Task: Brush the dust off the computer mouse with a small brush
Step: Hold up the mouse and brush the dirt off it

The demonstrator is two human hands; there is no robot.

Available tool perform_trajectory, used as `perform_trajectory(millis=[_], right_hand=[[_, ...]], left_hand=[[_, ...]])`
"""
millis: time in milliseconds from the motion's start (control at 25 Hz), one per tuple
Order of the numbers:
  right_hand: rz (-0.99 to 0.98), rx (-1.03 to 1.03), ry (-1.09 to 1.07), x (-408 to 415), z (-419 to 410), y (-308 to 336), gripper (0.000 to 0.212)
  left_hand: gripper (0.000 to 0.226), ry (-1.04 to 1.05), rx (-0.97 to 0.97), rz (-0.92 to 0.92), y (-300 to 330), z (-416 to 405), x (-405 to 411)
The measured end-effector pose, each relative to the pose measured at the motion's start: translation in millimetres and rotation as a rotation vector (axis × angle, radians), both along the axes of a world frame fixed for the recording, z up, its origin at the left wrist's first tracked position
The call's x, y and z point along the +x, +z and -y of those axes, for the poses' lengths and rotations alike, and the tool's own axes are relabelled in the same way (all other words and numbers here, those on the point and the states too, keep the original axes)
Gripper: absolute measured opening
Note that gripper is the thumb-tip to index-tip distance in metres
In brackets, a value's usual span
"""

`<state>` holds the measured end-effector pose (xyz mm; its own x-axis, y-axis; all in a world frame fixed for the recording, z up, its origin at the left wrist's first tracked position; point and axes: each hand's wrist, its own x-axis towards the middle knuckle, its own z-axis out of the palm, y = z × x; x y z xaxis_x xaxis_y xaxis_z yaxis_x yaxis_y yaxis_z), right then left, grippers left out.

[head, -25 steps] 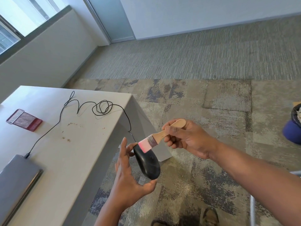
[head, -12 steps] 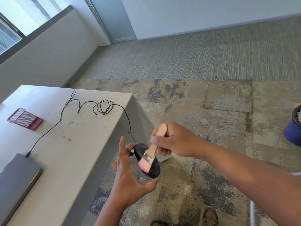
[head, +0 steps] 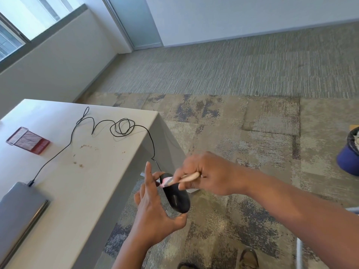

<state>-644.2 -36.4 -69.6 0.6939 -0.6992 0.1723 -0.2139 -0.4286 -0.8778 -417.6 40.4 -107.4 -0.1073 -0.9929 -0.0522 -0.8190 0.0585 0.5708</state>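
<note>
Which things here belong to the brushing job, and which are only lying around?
Job: mouse, brush, left hand holding the mouse, right hand holding the brush.

Lying about: laptop, red mesh tray, blue bin, table.

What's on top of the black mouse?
The pink bristles of the brush press on the far end of the mouse, blurred. The right hand covers most of the handle. The left hand holds the mouse and hides its underside.

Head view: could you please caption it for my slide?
Left hand holds black mouse; right hand brushes it.
</note>
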Motion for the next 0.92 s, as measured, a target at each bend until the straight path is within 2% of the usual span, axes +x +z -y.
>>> perform_trajectory(millis=[160, 400, 480, 680, 840, 920], right_hand=[[-0.112, 0.043, 0.137, -4.4, 2.8, 7.4, 0.024], [-0.232, 0.166, 0.202, -24.2, 9.1, 27.7, 0.018], [-0.207, 0.191, 0.134, -31.7, 15.9, 28.8, 0.014], [0.050, 0.158, -0.051, -14.5, 10.5, 14.6, 0.014], [-0.027, 0.088, 0.007, -3.3, 8.4, 14.9, 0.014], [-0.061, 0.145, 0.055, -4.1, 10.1, 17.8, 0.016]], left_hand=[[0.157, 0.021, 0.005, 0.015, -0.4, 1.1, 1.8], [0.161, 0.026, 0.037, 0.032, -1.1, -1.7, -0.3], [0.162, 0.029, 0.048, 0.029, -0.4, -2.5, 0.0], [0.162, 0.024, 0.049, 0.018, 3.3, -3.1, -1.4], [0.161, 0.018, 0.050, 0.005, 5.9, -2.8, -4.7], [0.162, 0.018, 0.051, 0.009, 6.6, -2.2, -5.6]])
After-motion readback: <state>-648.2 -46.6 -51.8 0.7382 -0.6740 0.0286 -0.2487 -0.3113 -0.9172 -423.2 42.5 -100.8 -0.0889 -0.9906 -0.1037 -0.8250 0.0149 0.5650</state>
